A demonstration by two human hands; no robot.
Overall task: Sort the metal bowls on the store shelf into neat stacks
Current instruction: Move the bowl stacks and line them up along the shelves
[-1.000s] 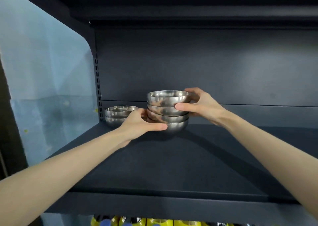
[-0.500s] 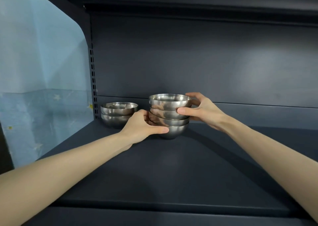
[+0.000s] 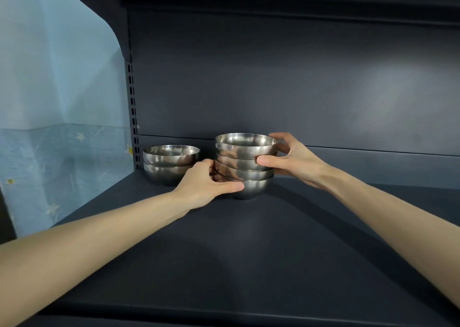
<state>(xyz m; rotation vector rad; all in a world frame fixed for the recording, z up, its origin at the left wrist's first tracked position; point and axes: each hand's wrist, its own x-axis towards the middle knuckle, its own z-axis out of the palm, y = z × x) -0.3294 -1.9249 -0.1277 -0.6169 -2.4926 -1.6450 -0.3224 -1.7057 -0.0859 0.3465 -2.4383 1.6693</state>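
- We see a dark shelf (image 3: pixel 249 252) w/ metal bowls toward its back-left corner.
- The four-bowl stack (image 3: pixel 245 167) stands near the back edge; our left hand (image 3: pixel 204 187) curls round its bottom bowl, thumb across the front.
- Our right hand (image 3: pixel 291 160) grips the upper bowls, thumb in front, fingers behind.
- The two-bowl stack (image 3: pixel 170 163) sits just left of it, in the back-left corner.

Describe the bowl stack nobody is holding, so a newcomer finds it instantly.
On the dark shelf, look to the back left corner by the slotted upright. There sits the two-bowl stack, lower than the four-bowl stack to its right, which the left hand and right hand grip.
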